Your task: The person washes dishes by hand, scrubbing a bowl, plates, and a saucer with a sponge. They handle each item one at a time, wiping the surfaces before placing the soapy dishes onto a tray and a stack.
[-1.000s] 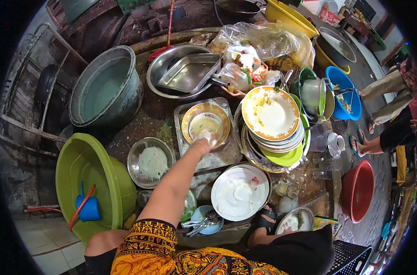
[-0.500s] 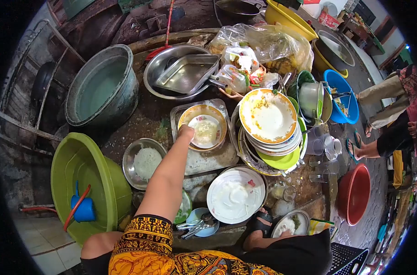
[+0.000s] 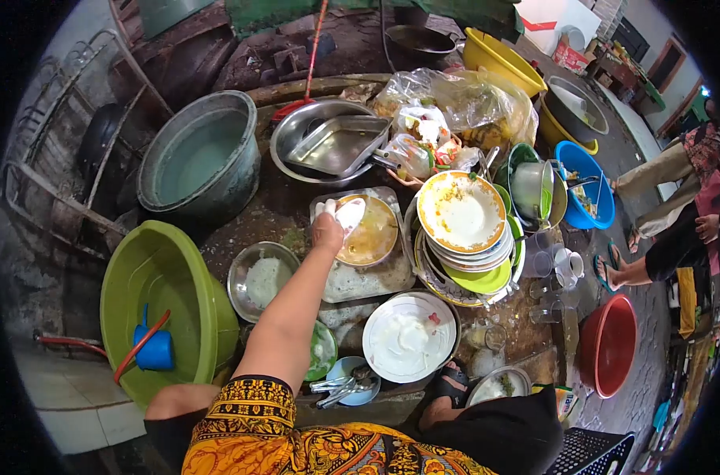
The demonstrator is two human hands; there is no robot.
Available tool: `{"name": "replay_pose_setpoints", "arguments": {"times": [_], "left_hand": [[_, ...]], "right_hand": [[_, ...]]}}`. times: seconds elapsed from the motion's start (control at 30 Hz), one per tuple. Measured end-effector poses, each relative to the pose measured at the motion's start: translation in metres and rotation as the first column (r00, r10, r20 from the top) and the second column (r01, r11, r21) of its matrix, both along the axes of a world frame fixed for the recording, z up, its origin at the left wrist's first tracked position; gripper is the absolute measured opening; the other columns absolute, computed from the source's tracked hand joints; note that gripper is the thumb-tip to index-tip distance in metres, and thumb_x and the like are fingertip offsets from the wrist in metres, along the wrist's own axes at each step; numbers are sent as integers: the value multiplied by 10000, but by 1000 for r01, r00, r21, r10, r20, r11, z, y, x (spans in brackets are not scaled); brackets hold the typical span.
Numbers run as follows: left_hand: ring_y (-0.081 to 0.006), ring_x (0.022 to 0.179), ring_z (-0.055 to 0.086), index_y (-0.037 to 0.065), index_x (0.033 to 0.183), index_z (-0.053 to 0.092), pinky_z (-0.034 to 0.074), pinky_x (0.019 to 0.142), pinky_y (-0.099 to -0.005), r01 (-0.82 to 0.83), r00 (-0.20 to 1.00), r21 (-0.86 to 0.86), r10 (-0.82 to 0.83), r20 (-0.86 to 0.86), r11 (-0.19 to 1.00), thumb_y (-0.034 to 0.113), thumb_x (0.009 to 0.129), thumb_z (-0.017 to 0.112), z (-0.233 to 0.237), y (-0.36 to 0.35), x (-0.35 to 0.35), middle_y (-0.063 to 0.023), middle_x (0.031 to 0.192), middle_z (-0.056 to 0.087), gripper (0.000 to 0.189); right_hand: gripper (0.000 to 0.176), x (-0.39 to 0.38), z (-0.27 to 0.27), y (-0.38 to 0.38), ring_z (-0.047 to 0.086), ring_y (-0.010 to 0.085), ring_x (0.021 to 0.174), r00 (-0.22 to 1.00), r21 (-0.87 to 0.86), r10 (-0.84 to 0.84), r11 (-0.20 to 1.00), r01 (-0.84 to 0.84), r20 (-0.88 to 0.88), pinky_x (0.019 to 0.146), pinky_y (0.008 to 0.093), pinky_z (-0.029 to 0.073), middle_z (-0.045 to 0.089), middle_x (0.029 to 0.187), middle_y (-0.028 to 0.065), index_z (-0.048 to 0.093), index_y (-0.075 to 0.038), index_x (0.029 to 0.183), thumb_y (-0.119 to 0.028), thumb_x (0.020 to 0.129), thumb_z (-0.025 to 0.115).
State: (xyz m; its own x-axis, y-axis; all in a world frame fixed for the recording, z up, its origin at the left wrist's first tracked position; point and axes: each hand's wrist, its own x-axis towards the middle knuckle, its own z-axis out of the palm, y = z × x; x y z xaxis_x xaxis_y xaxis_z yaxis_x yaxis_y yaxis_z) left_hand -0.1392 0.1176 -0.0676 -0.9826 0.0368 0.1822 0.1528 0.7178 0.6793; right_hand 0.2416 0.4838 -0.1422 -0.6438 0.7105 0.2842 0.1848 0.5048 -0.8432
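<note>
My left hand point(image 3: 327, 228) is closed on the rim of a small white bowl point(image 3: 350, 215). The bowl is tilted on its side over a wider dish with an orange-yellow rim point(image 3: 372, 241), which has cloudy yellowish liquid in it. That dish sits on a rectangular metal tray point(image 3: 368, 285). Right of it rises a stack of dirty plates point(image 3: 463, 207), the top one smeared with food. Nearer my body lie a white soapy plate point(image 3: 407, 336) and a blue bowl with spoons point(image 3: 348, 384). My right hand does not show; my dark-clothed knee covers the lower right.
On the left stand a grey tub of water point(image 3: 202, 158) and a green basin point(image 3: 162, 269) with a blue dipper point(image 3: 153, 348). A metal basin point(image 3: 297, 150) and food-waste bags point(image 3: 455, 103) lie behind. Glasses point(image 3: 546, 309), a red basin point(image 3: 608, 346) and a person's legs point(image 3: 653, 190) are rightward.
My left hand has lifted and tipped the small white bowl, which stood upright inside the orange-rimmed dish before. Yellowish liquid now shows in that dish. The whole view has shifted slightly.
</note>
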Motion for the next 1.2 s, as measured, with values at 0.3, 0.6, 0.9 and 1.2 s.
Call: {"name": "replay_pose_setpoints", "arguments": {"times": [0.3,0.6,0.9,1.2], "left_hand": [[-240,878,574,30,1101,498,469,747,-356,-339,932,842,31,360,420,95,815,476,58,-68,67,-142,1014,562,294],[-245,1015,525,53,1161,456,431,862,-399,-304,884,942,-412,222,-145,346,848,491,64,-76,143,-105,1115,540,430],[-185,840,555,61,1142,477,467,659,-319,-320,930,943,-160,331,92,371,858,465,37,-24,111,-82,995,564,420],[-167,639,565,48,1072,522,495,533,-310,-370,874,783,-97,476,500,336,867,436,25,-88,100,-67,861,590,363]], "right_hand": [[251,24,97,-34,543,272,937,986,-7,114,993,-116,-123,844,321,415,561,1006,151,595,1,954,-108,728,587],[557,-124,320,-157,512,153,976,662,-183,749,648,-739,-23,824,273,424,527,1086,96,373,-13,1218,-187,757,632],[586,-227,212,-308,459,392,1019,494,284,463,451,-846,736,890,422,371,452,1134,265,418,-47,1190,-332,710,597],[255,-233,162,-319,561,340,812,623,433,352,485,-759,699,738,397,446,572,903,224,600,37,880,-95,676,523]]}}
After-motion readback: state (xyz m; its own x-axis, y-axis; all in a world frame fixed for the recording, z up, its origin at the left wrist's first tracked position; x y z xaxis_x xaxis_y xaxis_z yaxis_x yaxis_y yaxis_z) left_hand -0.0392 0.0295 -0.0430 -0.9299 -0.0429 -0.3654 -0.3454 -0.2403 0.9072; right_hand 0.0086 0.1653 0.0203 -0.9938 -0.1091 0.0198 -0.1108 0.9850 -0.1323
